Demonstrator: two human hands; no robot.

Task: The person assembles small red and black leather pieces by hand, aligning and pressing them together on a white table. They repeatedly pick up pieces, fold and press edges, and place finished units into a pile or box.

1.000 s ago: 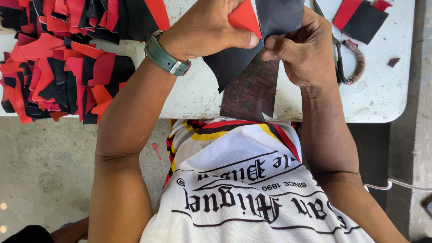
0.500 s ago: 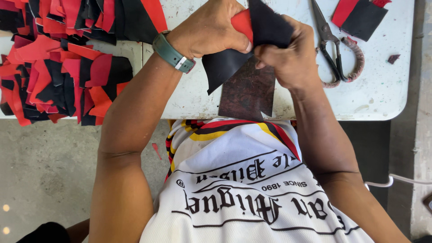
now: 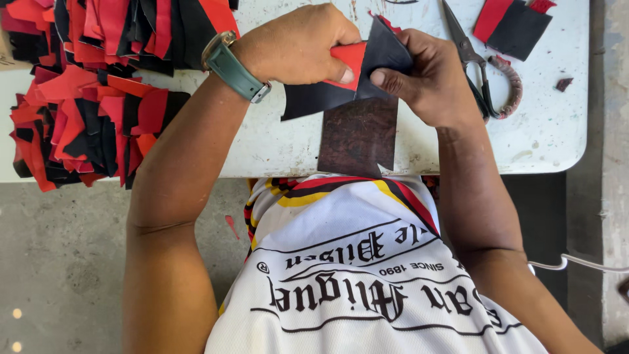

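— Pinching red-and-black cut piece (image 3: 350, 72) between left hand (image 3: 298, 46) and right hand (image 3: 426, 78), above table (image 3: 275, 144)?
— Gripping it, yes. Big unsorted heap (image 3: 92, 98) waiting; small stack (image 3: 514, 23) sitting finished, seemingly.

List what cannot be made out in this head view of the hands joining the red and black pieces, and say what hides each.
- Head view: how the red piece and black piece join; the left hand and right hand cover it.
- Scissors: blade tips cut off by the top edge.
- Pile of red and black pieces: runs past the top and left edges.
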